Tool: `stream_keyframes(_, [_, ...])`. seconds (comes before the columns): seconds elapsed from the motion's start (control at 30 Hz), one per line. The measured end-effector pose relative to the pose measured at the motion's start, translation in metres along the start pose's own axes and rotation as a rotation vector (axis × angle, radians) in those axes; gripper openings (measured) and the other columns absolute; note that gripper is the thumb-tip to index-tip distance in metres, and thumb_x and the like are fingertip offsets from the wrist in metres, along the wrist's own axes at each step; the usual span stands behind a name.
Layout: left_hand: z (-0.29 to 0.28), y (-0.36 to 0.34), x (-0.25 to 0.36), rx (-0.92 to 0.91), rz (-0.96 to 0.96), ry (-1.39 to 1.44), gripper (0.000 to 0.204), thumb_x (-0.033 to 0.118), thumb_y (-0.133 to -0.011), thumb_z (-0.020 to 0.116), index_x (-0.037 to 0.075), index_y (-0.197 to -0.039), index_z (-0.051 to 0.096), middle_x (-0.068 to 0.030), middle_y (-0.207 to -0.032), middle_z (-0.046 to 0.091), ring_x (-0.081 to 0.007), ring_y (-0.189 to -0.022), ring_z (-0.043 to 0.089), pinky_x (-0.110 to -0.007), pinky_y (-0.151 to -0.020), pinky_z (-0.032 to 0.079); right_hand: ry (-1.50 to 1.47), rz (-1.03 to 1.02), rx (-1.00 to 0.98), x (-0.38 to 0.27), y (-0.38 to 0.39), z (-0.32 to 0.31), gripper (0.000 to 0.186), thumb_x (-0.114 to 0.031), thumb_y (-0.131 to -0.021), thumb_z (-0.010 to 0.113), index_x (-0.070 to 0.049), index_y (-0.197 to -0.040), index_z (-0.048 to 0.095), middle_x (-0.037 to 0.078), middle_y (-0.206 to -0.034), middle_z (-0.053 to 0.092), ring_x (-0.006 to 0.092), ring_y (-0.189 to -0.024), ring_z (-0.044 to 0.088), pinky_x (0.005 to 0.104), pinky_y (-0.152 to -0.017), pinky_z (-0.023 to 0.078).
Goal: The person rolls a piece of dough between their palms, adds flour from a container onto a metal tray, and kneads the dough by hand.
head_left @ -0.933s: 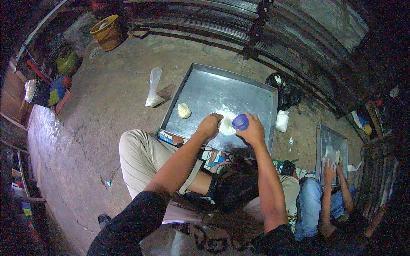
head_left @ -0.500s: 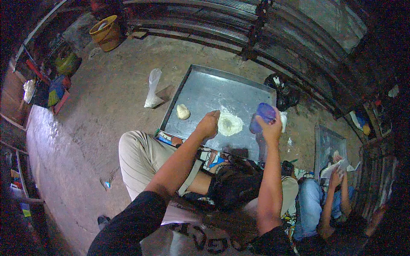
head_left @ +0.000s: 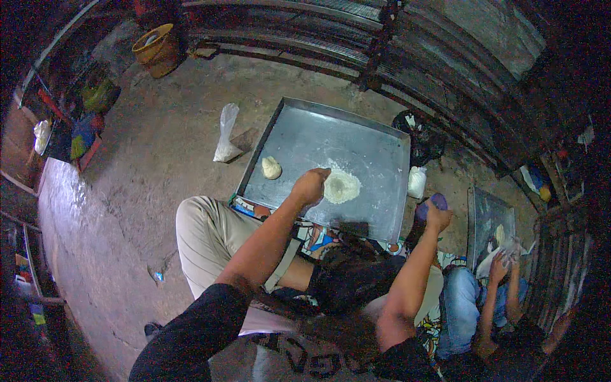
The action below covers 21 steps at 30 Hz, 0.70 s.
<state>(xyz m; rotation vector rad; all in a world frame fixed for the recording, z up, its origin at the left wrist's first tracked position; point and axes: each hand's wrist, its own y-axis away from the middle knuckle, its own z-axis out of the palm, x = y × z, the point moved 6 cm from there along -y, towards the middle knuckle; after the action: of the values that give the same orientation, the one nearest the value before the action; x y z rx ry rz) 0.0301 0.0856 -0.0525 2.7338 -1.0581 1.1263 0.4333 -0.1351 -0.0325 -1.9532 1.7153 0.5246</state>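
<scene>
A shallow metal tray [head_left: 318,127] holds a pale dough ball [head_left: 271,168] at the left and a mound of flour [head_left: 341,188] with a hollow in it. My left hand [head_left: 309,188] is closed at the mound's left edge; whatever its fingers hold is hidden. Beyond the tray’s right edge, my right hand [head_left: 438,218] grips a purple-blue cup [head_left: 424,211] low over the floor. A patterned cloth or mat [head_left: 324,234] shows under the tray's near side and my bent legs.
A clear bag of white powder [head_left: 226,137] stands left of the tray. To its right are black bags [head_left: 425,143] and a white bag [head_left: 417,183]. A yellow bucket [head_left: 154,51] sits at the back. A co-worker [head_left: 484,318] handles plastic at another tray [head_left: 484,210]. Metal racks [head_left: 286,35] line the back.
My right hand has carried the cup from over the flour to the right and down, outside the tray. The co-worker's hands have lifted plastic. My left hand has barely moved.
</scene>
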Motion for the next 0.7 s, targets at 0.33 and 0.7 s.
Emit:
stream_keyframes(0.33, [-0.007,-0.002,-0.036,0.057,-0.152,-0.050,0.019,0.008,-0.081,0.056,0.006,-0.097,0.067,-0.0189,-0.095,0.066,-0.0382,-0.090,0.064,-0.046,-0.077,0.052,0.114,-0.098,-0.207,-0.011,0.009,0.001,0.102,-0.041,-0.055,0.086,0.008,-0.132,0.040,0.030,-0.122,0.058,0.0427,-0.115,0.056,0.0437,-0.098,0.045])
stream_keyframes(0.7, [0.011,-0.010,-0.044,0.080,0.060,-0.103,0.038,-0.001,-0.074,0.057,0.003,-0.111,0.062,-0.0238,-0.111,0.061,-0.0413,-0.100,0.058,-0.045,-0.085,0.050,-0.036,-0.722,-0.808,-0.143,0.143,0.012,0.056,-0.026,-0.067,0.080,-0.001,-0.114,0.063,0.023,-0.110,0.064,0.0400,-0.103,0.061,0.0428,-0.093,0.048])
